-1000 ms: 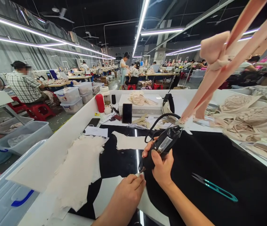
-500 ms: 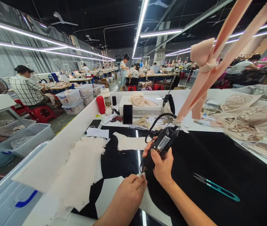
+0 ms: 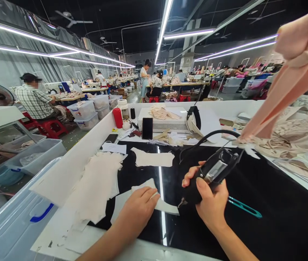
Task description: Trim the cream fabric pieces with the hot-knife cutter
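Note:
My right hand (image 3: 210, 195) is wrapped round a black handheld tool (image 3: 216, 170) with a thin metal tip that points down and left. A cable and peach fabric strips (image 3: 275, 98) run up from the tool. My left hand (image 3: 140, 208) lies over a pale curved fabric piece (image 3: 167, 206), its fingers together on it; whether they pinch it is hidden. The tool's tip is close to the right end of this piece. Another pale piece (image 3: 119, 203) lies beneath on the black work surface (image 3: 192, 232).
A stack of cream fabric pieces (image 3: 96, 185) lies left, a cut piece (image 3: 154, 158) ahead. Teal snips (image 3: 246, 207) are partly behind my right hand. A phone (image 3: 147, 128) stands by a white box (image 3: 170, 125). Beige garments (image 3: 300, 134) are heaped right. People sit at machines beyond.
My right hand has moved right with the tool, away from my left hand. My left hand has shifted slightly left and up, and the curved piece has turned and moved up.

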Motion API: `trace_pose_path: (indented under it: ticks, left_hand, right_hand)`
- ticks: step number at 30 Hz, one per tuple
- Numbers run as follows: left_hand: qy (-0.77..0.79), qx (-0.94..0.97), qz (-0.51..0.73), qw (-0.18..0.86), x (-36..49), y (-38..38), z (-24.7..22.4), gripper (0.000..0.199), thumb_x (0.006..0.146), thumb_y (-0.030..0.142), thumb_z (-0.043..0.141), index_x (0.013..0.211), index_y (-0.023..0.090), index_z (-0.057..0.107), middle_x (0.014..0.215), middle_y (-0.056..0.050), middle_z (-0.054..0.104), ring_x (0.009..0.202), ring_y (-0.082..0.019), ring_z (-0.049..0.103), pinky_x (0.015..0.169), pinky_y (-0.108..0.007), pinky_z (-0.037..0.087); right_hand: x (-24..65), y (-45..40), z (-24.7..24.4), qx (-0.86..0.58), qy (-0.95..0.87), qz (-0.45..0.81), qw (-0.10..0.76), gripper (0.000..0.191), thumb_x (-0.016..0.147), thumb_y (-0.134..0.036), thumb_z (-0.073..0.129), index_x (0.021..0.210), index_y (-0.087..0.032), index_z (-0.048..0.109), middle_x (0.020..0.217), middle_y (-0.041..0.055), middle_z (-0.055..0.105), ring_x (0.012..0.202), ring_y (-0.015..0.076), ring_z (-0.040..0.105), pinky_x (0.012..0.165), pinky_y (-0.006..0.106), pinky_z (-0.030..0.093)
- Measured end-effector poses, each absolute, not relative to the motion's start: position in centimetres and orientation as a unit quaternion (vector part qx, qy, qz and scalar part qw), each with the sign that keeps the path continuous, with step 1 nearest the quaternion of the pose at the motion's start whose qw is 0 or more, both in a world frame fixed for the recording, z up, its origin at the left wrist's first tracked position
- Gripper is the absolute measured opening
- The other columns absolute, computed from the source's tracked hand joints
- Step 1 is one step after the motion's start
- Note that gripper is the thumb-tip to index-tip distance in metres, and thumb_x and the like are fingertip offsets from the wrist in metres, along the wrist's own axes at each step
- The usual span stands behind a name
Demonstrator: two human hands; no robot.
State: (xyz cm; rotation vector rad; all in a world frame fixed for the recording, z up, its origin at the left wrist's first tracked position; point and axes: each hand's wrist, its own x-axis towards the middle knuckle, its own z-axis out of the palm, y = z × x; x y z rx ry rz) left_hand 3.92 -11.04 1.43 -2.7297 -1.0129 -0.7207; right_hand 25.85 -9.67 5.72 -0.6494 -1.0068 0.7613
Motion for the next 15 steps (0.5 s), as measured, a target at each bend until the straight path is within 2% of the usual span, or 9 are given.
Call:
trace_pose_path:
  ticks: [3,8,15]
  left_hand:
    - [-0.294,-0.916,-0.270,0.041,5.1,-12.4,1.6,0.027,0.110,0.012,0.039,0.123,0.013,0.063,0.117,-0.009,0.071,0.109,-0.021,0.066,0.097,-0.036,0.059]
    - [-0.270,-0.927,-0.260,0.009,6.9,-12.9,1.5,0.017,0.107,0.017,0.053,0.121,0.014,0.063,0.107,-0.006,0.070,0.100,-0.022,0.066,0.091,-0.035,0.059]
    - [-0.277,-0.933,-0.230,0.013,7.7,-12.4,1.1,0.026,0.098,0.020,0.072,0.120,0.014,0.062,0.106,-0.005,0.069,0.096,-0.024,0.065,0.089,-0.036,0.058]
  right_hand:
    - [26.0,-9.9,5.3,-0.297,-0.466,0.344,0.759,0.031,0.094,-0.034,0.076,0.119,-0.028,0.059,0.087,-0.0011,0.065,0.065,0.0159,0.063,0.064,0.031,0.055]
    - [25.7,-9.5,4.6,-0.293,-0.464,0.345,0.762,0.032,0.094,-0.035,0.076,0.120,-0.029,0.058,0.088,-0.0020,0.065,0.066,0.0149,0.063,0.065,0.030,0.054]
    - [25.1,-9.2,4.2,-0.295,-0.486,0.331,0.753,0.030,0.096,-0.035,0.075,0.119,-0.029,0.058,0.087,-0.0029,0.067,0.065,0.0129,0.064,0.063,0.026,0.054]
